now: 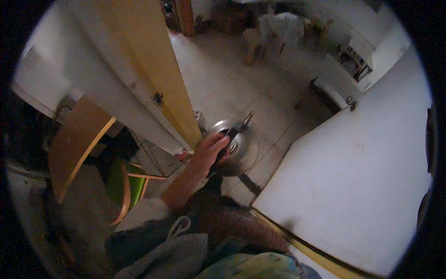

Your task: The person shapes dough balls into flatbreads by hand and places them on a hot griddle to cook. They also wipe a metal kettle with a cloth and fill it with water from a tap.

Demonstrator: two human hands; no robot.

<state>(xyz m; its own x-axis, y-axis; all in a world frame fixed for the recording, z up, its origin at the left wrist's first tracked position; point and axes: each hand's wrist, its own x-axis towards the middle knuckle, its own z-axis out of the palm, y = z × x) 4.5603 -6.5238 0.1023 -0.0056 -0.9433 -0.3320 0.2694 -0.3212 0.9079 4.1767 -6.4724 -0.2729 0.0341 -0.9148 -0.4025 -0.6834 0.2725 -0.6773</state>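
My left hand is closed around the black handle of a round, shiny metal vessel that looks like a kettle. The handle crosses above its top, and a narrow metal part points up and right beyond the fingers. Blur hides the finer detail. The vessel appears above the tiled floor, in front of my body. My right hand is out of view.
A large white panel fills the right side. A yellowish door edge or frame slants down at upper left. Left stand a curved brown board and a green chair-like object. Covered furniture stands at the back.
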